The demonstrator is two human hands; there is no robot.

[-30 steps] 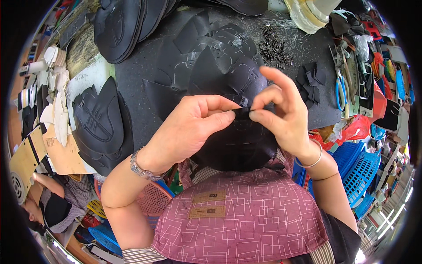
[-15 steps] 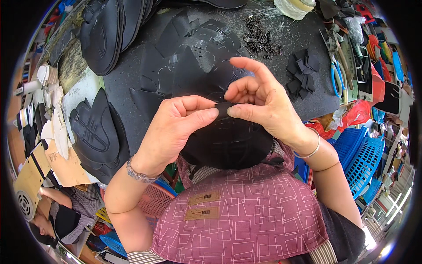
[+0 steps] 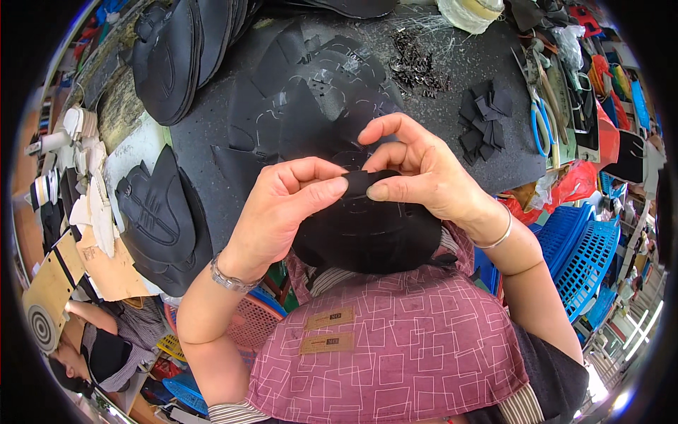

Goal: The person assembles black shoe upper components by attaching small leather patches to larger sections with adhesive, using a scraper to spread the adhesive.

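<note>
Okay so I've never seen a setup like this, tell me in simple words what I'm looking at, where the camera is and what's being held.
There's no robot here, just a person's bare hands. The view comes from the left of two wide fisheye cameras worn on the head, looking down, which is why straight edges bend near the rim.

The left hand and right hand together pinch a small black piece, above a larger black piece. I can't tell whether those two are joined.

On the dark work surface lie overlapping black sheets, a pile of dark scraps and a heap of black strips. Scissors with blue handles are toward the right.
</note>
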